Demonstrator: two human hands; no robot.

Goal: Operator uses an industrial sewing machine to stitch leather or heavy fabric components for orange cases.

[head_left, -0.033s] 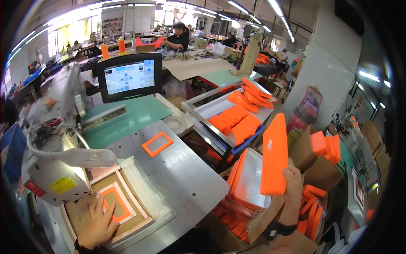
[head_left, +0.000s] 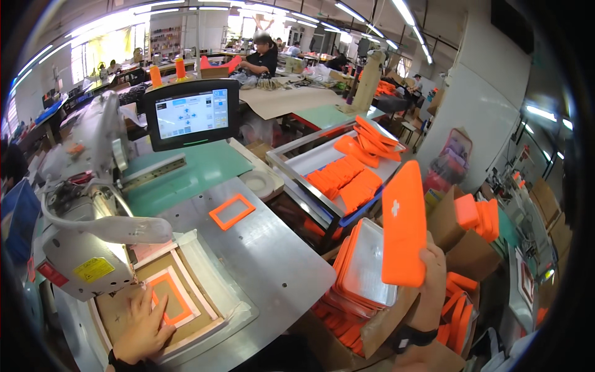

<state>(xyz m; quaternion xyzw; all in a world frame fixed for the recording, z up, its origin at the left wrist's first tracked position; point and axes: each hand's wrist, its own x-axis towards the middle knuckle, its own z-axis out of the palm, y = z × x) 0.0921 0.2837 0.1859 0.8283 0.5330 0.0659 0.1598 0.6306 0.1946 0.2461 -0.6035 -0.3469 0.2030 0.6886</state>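
My left hand (head_left: 137,325) lies spread on a brown board (head_left: 110,315) below the sewing machine head (head_left: 83,257). Its fingertips touch or nearly touch an orange rectangular frame (head_left: 180,315) set inside a white border on that board. Raised at the right, my right hand (head_left: 434,263) grips a flat orange case (head_left: 403,229) by its lower right edge; the case stands upright, with rounded corners and a white cross on its face. Part of that hand is hidden behind it. A second orange frame (head_left: 232,211) rests on the grey metal plate (head_left: 273,260).
A lit control screen (head_left: 189,115) stands behind the machine. Below the raised case, clear-windowed orange pieces (head_left: 365,266) are stacked over a carton. A metal-framed cart (head_left: 297,162) holds orange piles (head_left: 347,180). More orange cases (head_left: 477,217) sit in cartons on the right. A person (head_left: 263,59) sits farther back.
The orange case in my right hand has turned a little, so its white cross shows more fully. My left hand has stayed in place.
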